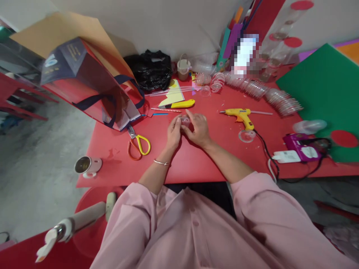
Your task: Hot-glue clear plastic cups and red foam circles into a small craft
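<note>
Over the middle of the red table, my left hand and my right hand meet around a small clear plastic piece, perhaps a cup or lid. Left fingers press on its near left side; the right thumb and fingers curve about its right side. Part of the piece is hidden by the fingers. Just beyond the hands lie a striped straw, a blue stick and a yellow box cutter. Scissors with red and yellow handles rest to the left.
At right lies a yellow glue gun, its cord running to a purple power box. Stacked clear plastic cups line the back. A paper bag stands left, a mug near the left edge, green sheets far right.
</note>
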The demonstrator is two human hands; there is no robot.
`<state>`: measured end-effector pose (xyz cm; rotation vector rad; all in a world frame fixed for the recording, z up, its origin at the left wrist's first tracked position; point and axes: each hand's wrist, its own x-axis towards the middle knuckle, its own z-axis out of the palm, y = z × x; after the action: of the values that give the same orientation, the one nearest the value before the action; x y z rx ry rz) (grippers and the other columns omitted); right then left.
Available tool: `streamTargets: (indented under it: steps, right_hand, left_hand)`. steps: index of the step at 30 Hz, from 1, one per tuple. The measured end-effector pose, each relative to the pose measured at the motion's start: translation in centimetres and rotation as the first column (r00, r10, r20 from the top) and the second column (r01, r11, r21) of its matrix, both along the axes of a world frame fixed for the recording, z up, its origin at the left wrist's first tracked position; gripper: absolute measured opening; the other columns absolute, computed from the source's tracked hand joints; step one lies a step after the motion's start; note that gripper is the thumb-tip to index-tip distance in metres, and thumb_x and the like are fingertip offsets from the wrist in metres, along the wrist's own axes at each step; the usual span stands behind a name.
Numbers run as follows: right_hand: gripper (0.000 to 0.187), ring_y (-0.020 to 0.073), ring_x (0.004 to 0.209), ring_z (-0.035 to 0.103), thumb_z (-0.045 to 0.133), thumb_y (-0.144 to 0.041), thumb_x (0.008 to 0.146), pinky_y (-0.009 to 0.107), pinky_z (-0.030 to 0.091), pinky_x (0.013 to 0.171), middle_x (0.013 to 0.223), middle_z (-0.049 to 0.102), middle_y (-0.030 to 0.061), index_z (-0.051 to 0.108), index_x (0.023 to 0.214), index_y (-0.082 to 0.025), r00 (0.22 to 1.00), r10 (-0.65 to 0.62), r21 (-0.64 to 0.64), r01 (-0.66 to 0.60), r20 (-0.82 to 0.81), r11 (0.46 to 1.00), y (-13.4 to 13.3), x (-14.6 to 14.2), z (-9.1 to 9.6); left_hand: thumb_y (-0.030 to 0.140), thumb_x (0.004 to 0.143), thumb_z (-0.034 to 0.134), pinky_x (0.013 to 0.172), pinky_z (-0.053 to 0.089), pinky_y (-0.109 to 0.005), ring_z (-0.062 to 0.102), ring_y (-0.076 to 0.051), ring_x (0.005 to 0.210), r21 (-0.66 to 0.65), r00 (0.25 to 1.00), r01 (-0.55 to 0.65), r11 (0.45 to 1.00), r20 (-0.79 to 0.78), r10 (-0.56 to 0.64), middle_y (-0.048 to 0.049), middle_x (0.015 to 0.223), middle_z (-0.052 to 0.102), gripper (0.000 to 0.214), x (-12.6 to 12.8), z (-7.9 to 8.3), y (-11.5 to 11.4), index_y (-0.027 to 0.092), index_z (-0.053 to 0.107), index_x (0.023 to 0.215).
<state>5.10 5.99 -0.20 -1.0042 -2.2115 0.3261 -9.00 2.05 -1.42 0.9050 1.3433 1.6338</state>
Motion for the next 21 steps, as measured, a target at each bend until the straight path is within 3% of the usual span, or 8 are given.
streamTargets:
  steps: [3,7,9,15,21]
  right_hand:
    - [0.076,0.0376,0.129,0.062,0.038,-0.064,0.111,0.056,0.042,0.114,0.144,0.071,0.0168,0.031,0.176,-0.025,0.999,-0.041,-0.005,0.041,-0.016,0.999,0.0,0.3,0.0]
    - [0.076,0.0377,0.126,0.061,0.039,-0.063,0.111,0.055,0.044,0.111,0.141,0.072,0.0168,0.033,0.176,-0.023,0.997,-0.079,-0.013,0.079,-0.007,0.997,0.6,0.6,-0.4]
    - [0.076,0.0370,0.124,0.062,0.041,-0.061,0.110,0.054,0.045,0.109,0.138,0.073,0.0166,0.035,0.175,-0.021,0.997,-0.067,-0.023,0.068,0.032,0.997,0.9,0.6,-0.6]
    - [0.071,0.0345,0.120,0.062,0.045,-0.049,0.108,0.052,0.046,0.106,0.136,0.075,0.0159,0.041,0.172,-0.018,0.996,-0.066,-0.026,0.068,0.067,0.997,1.2,0.6,-1.1]
    - [0.072,0.0344,0.117,0.063,0.048,-0.045,0.106,0.053,0.047,0.104,0.133,0.076,0.0152,0.039,0.173,-0.020,0.997,-0.037,-0.037,0.039,0.061,0.999,1.6,0.6,-1.5]
  left_hand:
    - [0.057,0.107,0.060,0.083,0.066,-0.039,0.074,-0.020,0.088,-0.004,0.989,-0.031,1.000,-0.145,0.030,-0.0121,0.119,0.077,0.044,-0.1,-0.2,-1.1,0.022,0.074,0.129]
    - [0.038,0.099,0.076,0.100,0.063,-0.045,0.071,-0.027,0.121,0.101,0.860,-0.137,0.985,-0.482,0.169,-0.0151,0.141,0.069,0.019,0.5,0.1,-3.5,0.020,0.077,0.093]
    - [0.030,0.099,0.076,0.104,0.061,-0.047,0.071,-0.029,0.124,0.125,0.810,-0.094,0.988,-0.567,0.149,-0.0149,0.142,0.069,0.020,1.1,0.4,-4.5,0.019,0.072,0.082]
    - [0.026,0.104,0.067,0.109,0.056,-0.048,0.070,-0.028,0.125,0.139,0.710,0.049,0.989,-0.702,0.064,-0.0133,0.137,0.074,0.022,1.9,0.7,-5.4,0.021,0.067,0.083]
    - [0.044,0.111,0.057,0.111,0.051,-0.053,0.065,-0.032,0.128,0.106,0.544,0.060,0.993,-0.837,0.056,-0.0159,0.139,0.073,0.030,1.7,0.7,-5.3,0.022,0.075,0.101]
